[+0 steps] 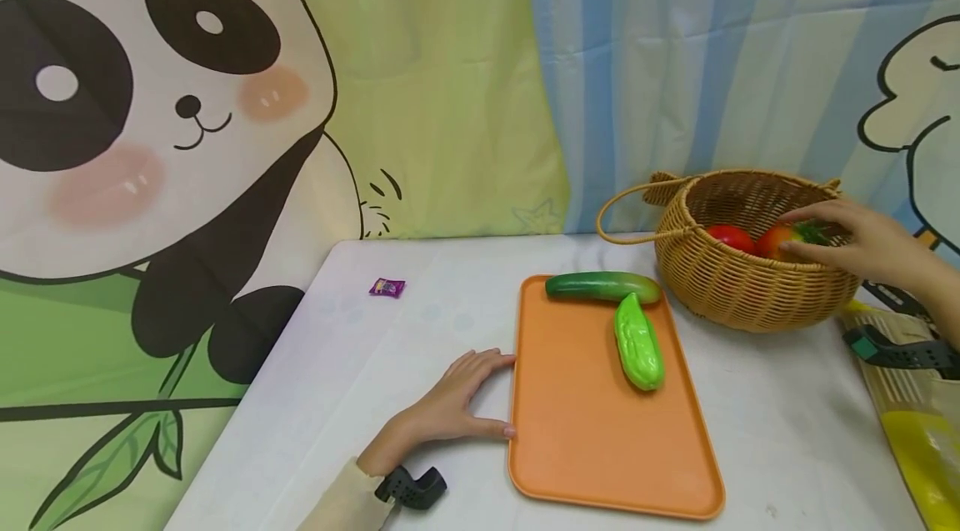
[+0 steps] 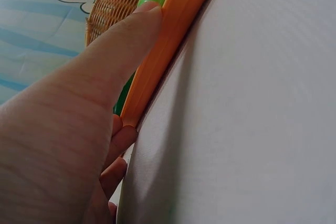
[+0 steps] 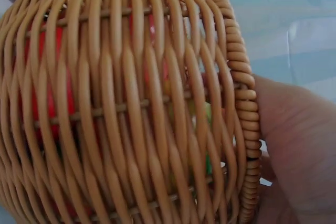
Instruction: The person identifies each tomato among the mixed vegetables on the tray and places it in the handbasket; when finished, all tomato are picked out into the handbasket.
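My left hand (image 1: pixel 450 406) is spread at the left edge of an orange tray (image 1: pixel 585 439), its fingertips and thumb touching the rim. On the tray lie a green cucumber (image 1: pixel 592 287), along the far edge, and a bright green, bumpy bitter melon (image 1: pixel 637 348). My right hand (image 1: pixel 873 243) reaches over the rim of a wicker basket (image 1: pixel 750 293) and pinches a red-orange fruit with a green leafy top (image 1: pixel 774 241) between thumb and fingers. Beside that fruit sits another red one (image 1: pixel 731 237). In the right wrist view, the basket's weave (image 3: pixel 121 93) hides most of the contents.
A small purple wrapped candy (image 1: pixel 387 288) lies on the white table left of the tray. At the right edge is a yellow and clear package (image 1: pixel 911 414), under the right forearm. Behind the table hangs a printed curtain (image 1: pixel 450 81). The basket's handle (image 1: pixel 622 214) sticks out leftward.
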### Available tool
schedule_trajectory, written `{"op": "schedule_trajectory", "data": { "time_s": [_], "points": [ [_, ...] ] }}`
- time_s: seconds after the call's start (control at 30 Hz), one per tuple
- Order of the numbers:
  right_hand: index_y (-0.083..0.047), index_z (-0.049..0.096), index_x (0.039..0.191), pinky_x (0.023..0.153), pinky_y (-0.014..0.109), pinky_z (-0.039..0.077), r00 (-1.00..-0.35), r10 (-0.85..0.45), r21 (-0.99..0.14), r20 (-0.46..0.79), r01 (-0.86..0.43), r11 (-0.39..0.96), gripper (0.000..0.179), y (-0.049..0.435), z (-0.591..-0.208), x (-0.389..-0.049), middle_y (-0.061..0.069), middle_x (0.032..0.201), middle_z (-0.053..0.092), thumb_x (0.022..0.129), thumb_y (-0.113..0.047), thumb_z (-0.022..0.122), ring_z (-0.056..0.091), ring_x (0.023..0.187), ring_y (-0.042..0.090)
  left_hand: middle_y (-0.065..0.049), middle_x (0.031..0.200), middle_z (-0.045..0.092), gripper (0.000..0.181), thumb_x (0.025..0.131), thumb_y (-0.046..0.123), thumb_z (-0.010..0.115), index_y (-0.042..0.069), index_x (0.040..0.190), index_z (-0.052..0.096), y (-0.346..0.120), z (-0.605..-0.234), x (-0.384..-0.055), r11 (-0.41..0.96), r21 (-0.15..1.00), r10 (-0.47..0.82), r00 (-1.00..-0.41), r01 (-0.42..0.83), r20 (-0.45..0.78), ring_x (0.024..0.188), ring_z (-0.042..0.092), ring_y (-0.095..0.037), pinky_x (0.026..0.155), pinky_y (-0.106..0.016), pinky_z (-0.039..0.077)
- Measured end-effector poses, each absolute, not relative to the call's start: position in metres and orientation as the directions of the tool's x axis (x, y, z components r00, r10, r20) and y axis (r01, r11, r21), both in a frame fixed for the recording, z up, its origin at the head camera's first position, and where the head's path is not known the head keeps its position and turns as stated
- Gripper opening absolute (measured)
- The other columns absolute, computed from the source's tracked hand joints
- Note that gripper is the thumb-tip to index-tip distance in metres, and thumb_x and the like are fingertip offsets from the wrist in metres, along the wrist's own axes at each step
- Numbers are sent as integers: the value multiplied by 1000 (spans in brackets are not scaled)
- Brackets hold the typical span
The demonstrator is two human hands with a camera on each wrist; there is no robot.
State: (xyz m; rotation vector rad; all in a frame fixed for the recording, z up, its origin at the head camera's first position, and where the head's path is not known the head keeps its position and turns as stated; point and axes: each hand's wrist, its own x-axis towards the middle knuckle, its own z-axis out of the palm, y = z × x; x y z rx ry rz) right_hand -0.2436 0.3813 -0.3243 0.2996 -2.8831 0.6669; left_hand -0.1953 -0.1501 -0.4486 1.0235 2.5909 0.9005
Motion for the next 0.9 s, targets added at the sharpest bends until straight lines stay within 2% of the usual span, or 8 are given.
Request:
{"op": "schedule_trajectory", "data": {
  "time_s": [0.1,0.23,0.43,0.47,0.57,0.67,0.8,0.9],
  "points": [
    [10,51,130,78,66,41,-977,-158,-430,144,-206,879,51,381,-323,-246,38,126,47,96,-26,64,45,107,53,2,155,35,92,76,50,80,20,151,35,-150,-448,-195,570,614,675,-737,545,27,147,21,-17,123,-42,7],
    [8,52,130,80,68,41,-987,-130,-442,93,-158,883,50,382,-324,-246,39,127,49,100,-31,56,44,111,54,3,155,35,92,76,50,80,20,151,35,-150,-448,-195,570,615,675,-738,545,29,147,21,-16,123,-42,7],
    [8,55,128,79,67,42,-982,-111,-482,154,-173,859,44,381,-328,-241,37,123,52,102,-27,53,45,110,51,3,154,36,91,76,49,80,21,150,36,-149,-449,-196,565,617,677,-735,548,34,147,22,-17,122,-43,8],
    [8,56,126,77,61,46,-978,-103,-485,179,-179,856,42,380,-328,-239,36,121,54,101,-26,54,47,108,49,3,154,36,91,76,49,80,21,150,36,-149,-449,-196,563,617,678,-734,551,36,147,22,-17,122,-43,8],
    [9,59,120,66,35,51,-961,-61,-469,271,-188,863,35,376,-330,-232,33,113,57,99,-20,58,51,95,36,3,154,37,91,76,49,80,20,150,36,-148,-449,-197,559,614,682,-730,558,42,147,22,-18,122,-43,8],
    [8,61,117,54,13,37,-934,-21,-453,355,-192,871,31,368,-333,-225,32,109,59,98,-16,60,48,83,11,2,154,37,92,76,50,80,19,150,36,-149,-450,-197,557,610,685,-727,563,45,147,22,-18,122,-43,7],
    [7,62,116,52,9,31,-883,8,-437,469,-224,871,26,355,-336,-215,31,108,59,96,-10,61,34,74,-12,2,154,37,86,80,50,76,20,150,36,-152,-449,-197,551,626,688,-725,552,34,147,23,-19,122,-45,7],
    [6,63,116,55,11,29,-848,39,-439,528,-233,868,25,346,-336,-208,31,112,59,94,-5,61,30,73,-16,3,152,39,74,87,50,68,23,149,39,-154,-446,-197,555,647,675,-738,523,18,145,27,-18,121,-46,13]
  ]
}}
